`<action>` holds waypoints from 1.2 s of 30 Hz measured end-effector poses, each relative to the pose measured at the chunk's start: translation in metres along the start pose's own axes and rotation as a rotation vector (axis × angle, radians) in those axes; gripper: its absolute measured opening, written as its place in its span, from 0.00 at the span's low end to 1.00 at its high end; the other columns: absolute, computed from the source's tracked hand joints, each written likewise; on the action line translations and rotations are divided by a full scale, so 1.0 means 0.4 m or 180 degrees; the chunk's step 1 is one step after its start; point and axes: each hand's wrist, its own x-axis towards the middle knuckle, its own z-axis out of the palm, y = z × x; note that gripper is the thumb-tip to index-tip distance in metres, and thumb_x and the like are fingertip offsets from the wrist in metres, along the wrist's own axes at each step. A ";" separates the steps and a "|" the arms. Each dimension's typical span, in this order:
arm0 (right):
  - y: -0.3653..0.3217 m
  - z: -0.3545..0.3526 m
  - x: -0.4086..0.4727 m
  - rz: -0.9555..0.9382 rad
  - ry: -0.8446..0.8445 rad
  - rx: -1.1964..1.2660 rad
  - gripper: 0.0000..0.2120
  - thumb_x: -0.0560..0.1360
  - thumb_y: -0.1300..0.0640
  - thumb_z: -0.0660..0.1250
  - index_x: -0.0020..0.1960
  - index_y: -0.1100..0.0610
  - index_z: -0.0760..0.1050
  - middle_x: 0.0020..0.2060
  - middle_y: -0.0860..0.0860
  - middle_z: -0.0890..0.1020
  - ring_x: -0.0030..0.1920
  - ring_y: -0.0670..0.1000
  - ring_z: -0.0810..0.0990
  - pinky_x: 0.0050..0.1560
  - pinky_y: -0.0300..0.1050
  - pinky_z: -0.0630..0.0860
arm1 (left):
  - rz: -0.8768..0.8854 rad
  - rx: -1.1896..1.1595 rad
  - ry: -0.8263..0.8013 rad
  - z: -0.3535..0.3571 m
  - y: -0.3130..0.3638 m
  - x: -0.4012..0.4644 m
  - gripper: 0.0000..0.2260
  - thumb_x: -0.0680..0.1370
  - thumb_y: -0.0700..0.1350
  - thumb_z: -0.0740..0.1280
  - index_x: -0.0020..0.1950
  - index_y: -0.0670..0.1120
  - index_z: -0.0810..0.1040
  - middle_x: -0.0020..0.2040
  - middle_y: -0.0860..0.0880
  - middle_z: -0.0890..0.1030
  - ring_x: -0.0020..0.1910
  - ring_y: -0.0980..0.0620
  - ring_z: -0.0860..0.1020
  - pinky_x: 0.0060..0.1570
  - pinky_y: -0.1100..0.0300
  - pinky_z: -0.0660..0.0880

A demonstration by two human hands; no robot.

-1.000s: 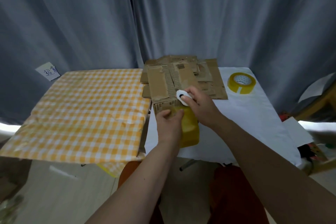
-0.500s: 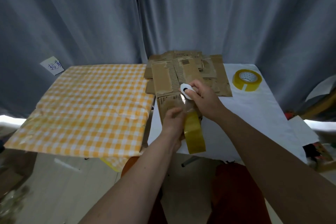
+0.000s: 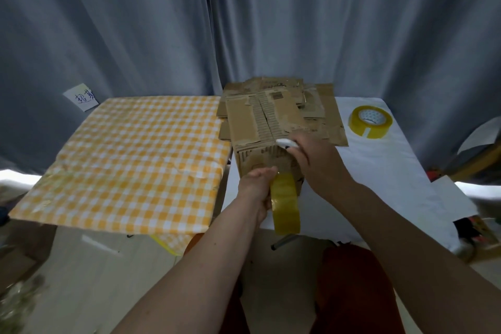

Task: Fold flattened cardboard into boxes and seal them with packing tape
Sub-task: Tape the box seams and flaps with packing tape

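We count two rolls of yellow packing tape. One roll (image 3: 285,202) is upright in our left hand (image 3: 256,188), at the near face of the box (image 3: 264,158); the spare roll (image 3: 370,121) lies flat on the white desk (image 3: 379,171), well apart to the right. There is one folded box, standing at the near left part of that desk, and behind it one untidy stack of flattened cardboard (image 3: 306,106); we cannot count the sheets in it, since they overlap. Two surfaces sit side by side: the white desk and, to its left, one covered with an orange-and-white checked cloth (image 3: 130,160).

Our left hand's fingers are curled round the held roll, thumb up against the box's front. Our right hand (image 3: 317,163) rests at the box's upper right corner, its fingers bent around a small white object (image 3: 284,142); only a sliver of it shows and we cannot tell what it is. The right hand hides the box's right side, and the roll hides part of the front, so we cannot see where any strip of tape lies on the cardboard.

A white slip of paper (image 3: 81,96) lies by the checked cloth's far left corner, against the grey curtain (image 3: 271,22), with blue handwritten characters too blurred to read. The flattened cardboard carries a dark printed label, also unreadable, and the spare roll's core has small dark print we cannot make out. At the right edge, a wooden piece and some paper are cut off by the frame.
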 end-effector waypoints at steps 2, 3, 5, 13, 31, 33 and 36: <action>-0.003 0.004 -0.021 0.0227 -0.0206 0.0024 0.14 0.79 0.51 0.58 0.51 0.61 0.75 0.43 0.54 0.78 0.43 0.52 0.75 0.42 0.42 0.66 | 0.0039 -0.0042 0.0035 0.004 0.001 -0.002 0.03 0.79 0.45 0.67 0.48 0.46 0.76 0.38 0.46 0.78 0.32 0.50 0.76 0.31 0.59 0.72; -0.007 0.005 -0.028 0.0308 -0.0249 0.0079 0.19 0.76 0.45 0.55 0.49 0.60 0.74 0.41 0.52 0.76 0.42 0.51 0.74 0.40 0.42 0.66 | 0.0058 -0.0053 0.0056 0.006 0.002 -0.001 0.03 0.79 0.45 0.67 0.47 0.46 0.76 0.39 0.46 0.78 0.33 0.50 0.75 0.32 0.58 0.71; -0.010 0.012 -0.031 0.0332 -0.0211 0.0138 0.20 0.73 0.43 0.51 0.46 0.58 0.72 0.38 0.50 0.73 0.39 0.50 0.71 0.38 0.41 0.64 | 0.0098 -0.0031 0.0097 0.009 0.003 0.000 0.04 0.79 0.45 0.67 0.47 0.46 0.76 0.40 0.45 0.78 0.33 0.49 0.76 0.33 0.58 0.72; -0.002 0.045 -0.020 0.0658 -0.0069 0.0734 0.04 0.79 0.57 0.60 0.46 0.55 0.69 0.39 0.52 0.78 0.39 0.50 0.76 0.36 0.42 0.71 | 0.0100 0.0025 0.0015 0.008 0.005 -0.002 0.04 0.79 0.46 0.67 0.49 0.46 0.76 0.40 0.46 0.79 0.35 0.50 0.78 0.32 0.60 0.74; -0.038 0.041 -0.025 0.1406 -0.0083 0.1481 0.05 0.80 0.56 0.59 0.47 0.57 0.71 0.41 0.52 0.75 0.42 0.50 0.75 0.41 0.43 0.72 | 0.0137 0.0274 -0.0016 0.000 0.002 0.011 0.08 0.80 0.45 0.65 0.54 0.43 0.78 0.42 0.45 0.81 0.38 0.48 0.79 0.34 0.58 0.75; -0.040 0.044 -0.024 0.1306 -0.0010 0.1369 0.05 0.80 0.56 0.59 0.47 0.57 0.70 0.38 0.49 0.74 0.40 0.47 0.74 0.37 0.36 0.69 | 0.0139 0.0286 -0.0021 -0.003 0.001 0.013 0.07 0.79 0.45 0.66 0.53 0.43 0.77 0.42 0.45 0.81 0.38 0.48 0.79 0.35 0.58 0.76; -0.033 0.042 -0.024 0.1024 -0.0138 0.1048 0.06 0.81 0.55 0.58 0.46 0.55 0.68 0.36 0.45 0.72 0.37 0.43 0.71 0.35 0.34 0.66 | 0.0169 0.0279 -0.0042 -0.007 0.003 0.015 0.06 0.79 0.46 0.66 0.52 0.44 0.77 0.44 0.45 0.81 0.40 0.47 0.79 0.37 0.57 0.76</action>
